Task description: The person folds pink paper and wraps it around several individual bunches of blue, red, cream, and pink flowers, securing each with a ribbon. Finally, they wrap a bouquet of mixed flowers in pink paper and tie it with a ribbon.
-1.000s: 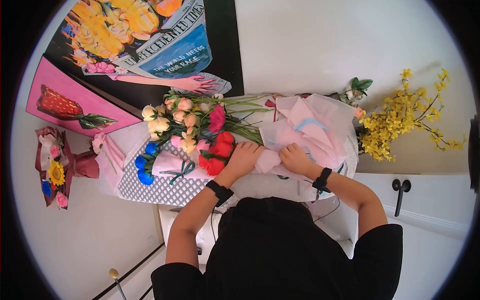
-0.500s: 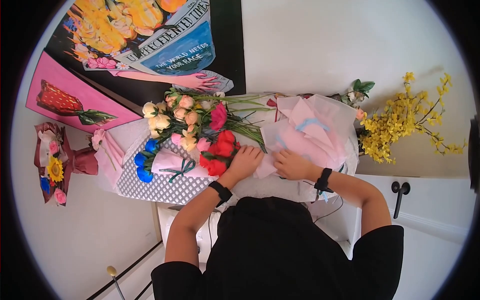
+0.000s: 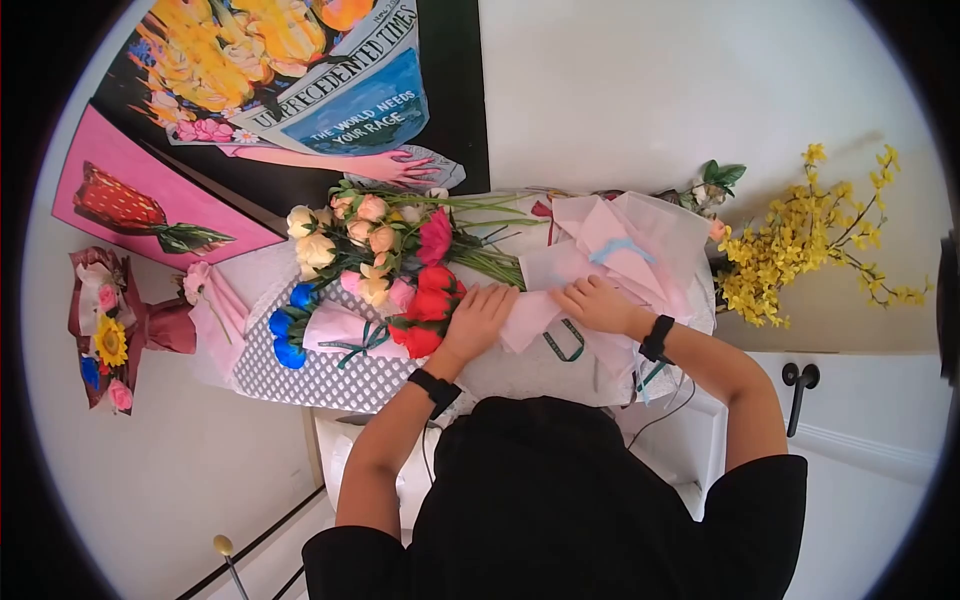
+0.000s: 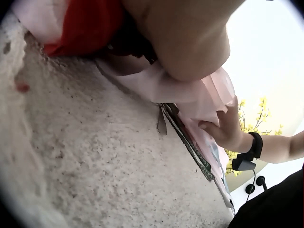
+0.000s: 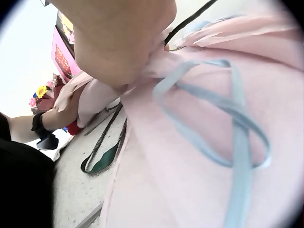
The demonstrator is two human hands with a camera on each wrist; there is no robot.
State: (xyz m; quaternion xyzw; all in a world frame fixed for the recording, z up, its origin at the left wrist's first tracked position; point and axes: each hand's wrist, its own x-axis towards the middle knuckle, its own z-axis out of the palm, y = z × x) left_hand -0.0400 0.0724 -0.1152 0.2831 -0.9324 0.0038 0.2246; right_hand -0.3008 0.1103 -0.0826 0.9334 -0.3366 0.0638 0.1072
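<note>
My left hand [image 3: 480, 318] grips the left end of a pink paper wrap [image 3: 530, 318], beside red roses [image 3: 430, 300]. At the wrap's other end, my right hand [image 3: 603, 303] holds the paper, its thumb and fingers around the edge in the left wrist view. A bouquet in pink and white paper [image 3: 665, 235] lies against the right hand. Its light blue ribbon [image 5: 241, 156] forms a loose bow in the right wrist view. Just below the wrap, a dark green ribbon [image 3: 574, 352] lies looped on the white cloth. The palms hide most fingertips in the wrist views.
Peach roses [image 3: 370, 208], long green stems and a small pink-wrapped bundle [image 3: 330, 328] with blue roses [image 3: 288, 352] lie to the left. Yellow blossom branches [image 3: 770, 260] stand at the right end. Pictures [image 3: 165, 215] lean at the back left.
My left hand and the red roses have shifted slightly left, and my right hand slightly right. More of the pink wrap shows between the hands, and the green ribbon loop has come into view.
</note>
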